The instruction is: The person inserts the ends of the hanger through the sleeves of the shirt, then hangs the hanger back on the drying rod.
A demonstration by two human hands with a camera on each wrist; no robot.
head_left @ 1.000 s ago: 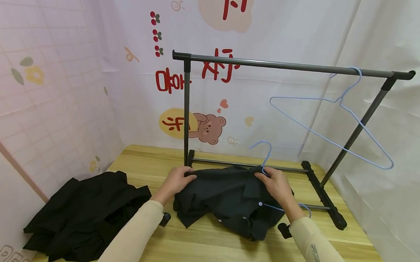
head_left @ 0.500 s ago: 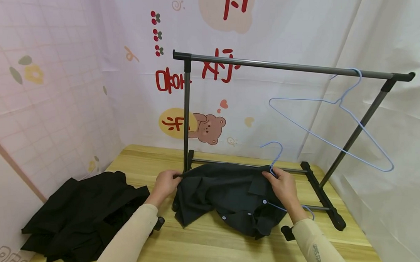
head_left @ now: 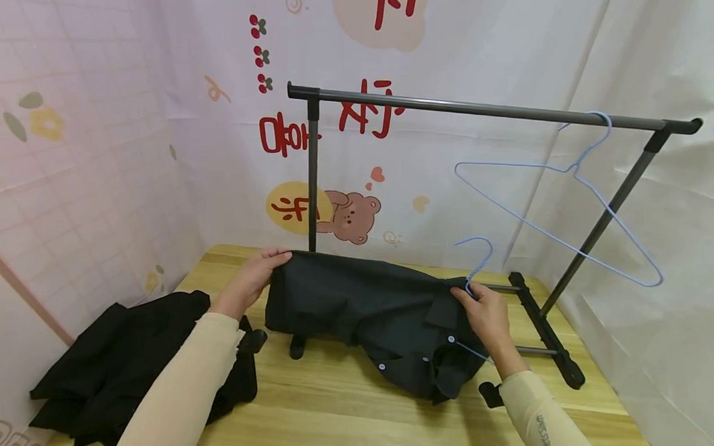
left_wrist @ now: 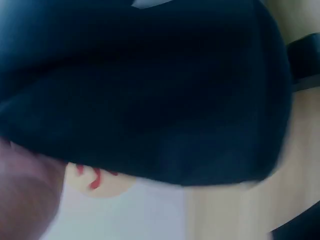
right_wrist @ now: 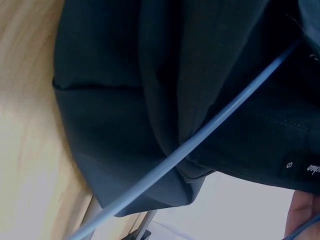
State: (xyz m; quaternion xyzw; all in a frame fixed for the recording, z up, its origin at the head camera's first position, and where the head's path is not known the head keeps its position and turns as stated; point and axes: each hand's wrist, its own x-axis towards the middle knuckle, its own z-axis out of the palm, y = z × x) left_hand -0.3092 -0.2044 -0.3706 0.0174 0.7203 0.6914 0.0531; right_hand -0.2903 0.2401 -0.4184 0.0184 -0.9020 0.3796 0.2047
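A dark shirt with pale buttons [head_left: 354,301] is stretched between my two hands above the table in the head view. My left hand [head_left: 250,279] pinches its upper left edge, thumb on the near side. With my right hand [head_left: 488,314] I pinch the shirt's top edge together with a blue wire hanger [head_left: 484,257] at the base of its hook. One arm of this hanger crosses the shirt's opening in the right wrist view; its other arm is hidden by the cloth. In the left wrist view the dark cloth is blurred and fills most of the picture.
Behind the shirt stands a dark metal rack [head_left: 455,107], with another blue hanger [head_left: 528,219] hooked on its bar at the right. A heap of black clothing [head_left: 127,366] lies on the wooden table [head_left: 326,422] at the left. Printed cloth walls surround the table.
My left hand has moved left and up, pulling the shirt's left part wide and flatter. My right hand, with the hanger hook, has shifted slightly right.
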